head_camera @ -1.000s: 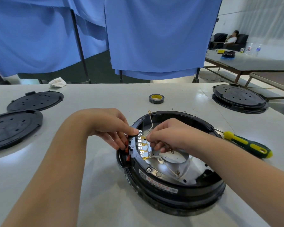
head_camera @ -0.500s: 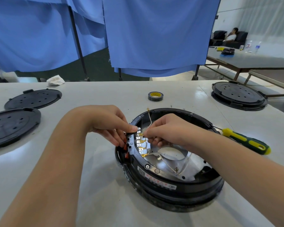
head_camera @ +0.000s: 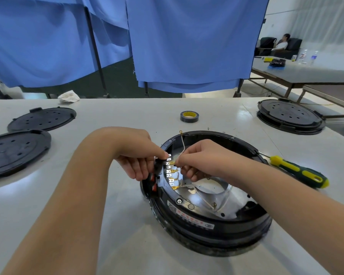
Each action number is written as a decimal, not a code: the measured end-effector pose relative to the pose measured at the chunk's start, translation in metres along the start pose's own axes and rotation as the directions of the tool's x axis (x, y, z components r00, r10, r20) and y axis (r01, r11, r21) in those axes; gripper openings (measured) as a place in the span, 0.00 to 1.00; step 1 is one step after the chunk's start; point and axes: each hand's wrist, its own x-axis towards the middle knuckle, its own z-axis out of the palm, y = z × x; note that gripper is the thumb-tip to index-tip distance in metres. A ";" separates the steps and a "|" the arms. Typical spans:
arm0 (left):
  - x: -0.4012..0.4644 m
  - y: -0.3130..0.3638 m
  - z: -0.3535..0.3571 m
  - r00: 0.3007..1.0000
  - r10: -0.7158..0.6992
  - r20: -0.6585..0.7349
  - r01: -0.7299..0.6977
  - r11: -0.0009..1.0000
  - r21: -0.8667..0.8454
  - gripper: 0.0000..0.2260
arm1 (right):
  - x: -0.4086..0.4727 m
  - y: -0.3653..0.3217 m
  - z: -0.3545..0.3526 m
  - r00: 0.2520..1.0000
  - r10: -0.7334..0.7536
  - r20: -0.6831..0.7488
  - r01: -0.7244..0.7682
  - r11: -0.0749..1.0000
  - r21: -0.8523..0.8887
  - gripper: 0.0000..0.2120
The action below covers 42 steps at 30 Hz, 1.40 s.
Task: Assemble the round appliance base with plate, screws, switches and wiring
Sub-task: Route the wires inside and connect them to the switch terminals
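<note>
The person's two forearms are bare from the bottom edge of the view up to the wrists; no sleeve, cuff or glove shows on either. The left hand point(head_camera: 136, 155) and the right hand point(head_camera: 204, 159) are bare too, with no ring, watch, strap or bracelet visible at the fingers or wrists. The fingernails that show look short and unpainted. Both arms are slim and smooth.

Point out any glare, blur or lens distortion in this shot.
Head view: glare whitens the switch terminals and streaks the metal plate; wide-angle bending curves the table edge; the seated person in the background is soft; the left hand and right hand look sharp.
</note>
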 end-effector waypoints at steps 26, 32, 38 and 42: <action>-0.001 0.003 0.002 1.000 0.011 0.000 -0.011 1.000 0.029 0.22 | 0.001 0.003 -0.002 0.997 -0.005 0.077 0.000 0.998 0.065 0.04; -0.004 0.006 0.002 0.999 -0.040 0.008 0.039 0.995 0.090 0.23 | -0.004 -0.001 -0.003 0.989 0.038 0.146 -0.059 0.988 0.144 0.02; -0.006 0.005 0.003 0.999 -0.016 0.047 0.011 0.996 0.092 0.22 | -0.006 -0.001 -0.003 0.988 0.027 0.150 -0.052 0.984 0.170 0.04; -0.006 0.004 0.002 0.998 0.002 0.065 -0.006 0.998 0.062 0.22 | -0.006 0.000 -0.003 0.986 0.027 0.163 -0.057 0.982 0.180 0.07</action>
